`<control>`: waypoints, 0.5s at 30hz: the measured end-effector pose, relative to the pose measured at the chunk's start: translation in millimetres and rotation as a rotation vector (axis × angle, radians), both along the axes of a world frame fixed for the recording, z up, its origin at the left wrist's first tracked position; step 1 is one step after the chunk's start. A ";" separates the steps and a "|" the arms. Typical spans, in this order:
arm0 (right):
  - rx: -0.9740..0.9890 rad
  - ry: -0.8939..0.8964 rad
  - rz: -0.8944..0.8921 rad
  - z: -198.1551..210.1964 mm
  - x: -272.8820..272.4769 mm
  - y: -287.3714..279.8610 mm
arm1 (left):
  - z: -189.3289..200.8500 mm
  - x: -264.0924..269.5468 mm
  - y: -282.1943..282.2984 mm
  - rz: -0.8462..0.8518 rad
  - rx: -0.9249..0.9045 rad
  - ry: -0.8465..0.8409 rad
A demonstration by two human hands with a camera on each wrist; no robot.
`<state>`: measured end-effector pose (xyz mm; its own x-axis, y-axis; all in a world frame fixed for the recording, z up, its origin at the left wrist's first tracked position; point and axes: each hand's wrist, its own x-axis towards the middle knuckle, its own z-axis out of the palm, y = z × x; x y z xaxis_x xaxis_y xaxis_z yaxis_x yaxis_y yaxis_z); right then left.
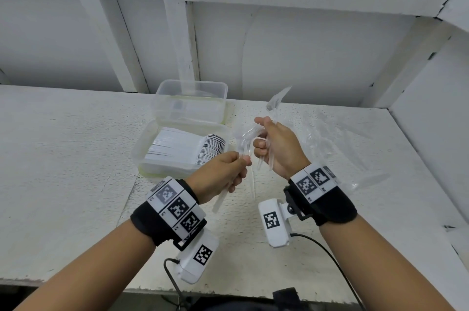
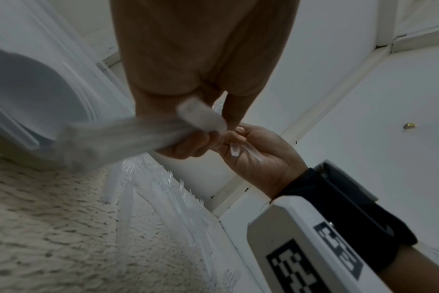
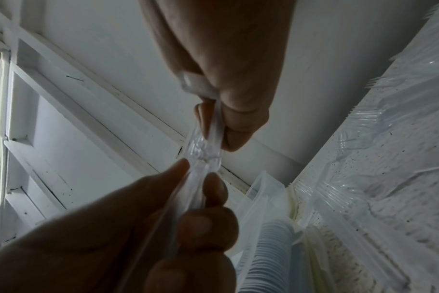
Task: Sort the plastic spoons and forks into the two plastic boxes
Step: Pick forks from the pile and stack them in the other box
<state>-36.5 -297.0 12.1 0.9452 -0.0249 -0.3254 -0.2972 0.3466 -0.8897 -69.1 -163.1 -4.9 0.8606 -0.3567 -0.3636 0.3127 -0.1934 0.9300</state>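
The counter (image 1: 63,158) left of the boxes lies bare, as does its near strip by the front edge. The near box (image 1: 152,150), packed with spoons (image 1: 187,148), and the far box (image 1: 190,102) behind it touch and block the middle. To the right, a spread of clear cutlery (image 1: 330,138) covers the surface up to the side wall (image 1: 431,107). The back wall (image 1: 279,56) closes the rear.

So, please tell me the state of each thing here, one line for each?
Near box: open, filled with a row of stacked spoons.
Far box: open, looks nearly empty.
Clear cutlery bundle: off the table, held by both hands.
Left hand: gripping cutlery.
Right hand: gripping cutlery.
Fork pile: loose on the table.
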 end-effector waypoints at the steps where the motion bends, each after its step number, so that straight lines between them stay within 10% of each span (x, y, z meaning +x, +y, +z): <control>1: 0.002 0.001 0.004 0.2 -0.1 -0.4 | -0.1 0.1 0.9 -0.002 -0.009 0.014; 15: -0.028 -0.022 0.031 -5.9 -3.4 9.9 | 4.5 -1.9 1.4 -0.093 -0.175 0.160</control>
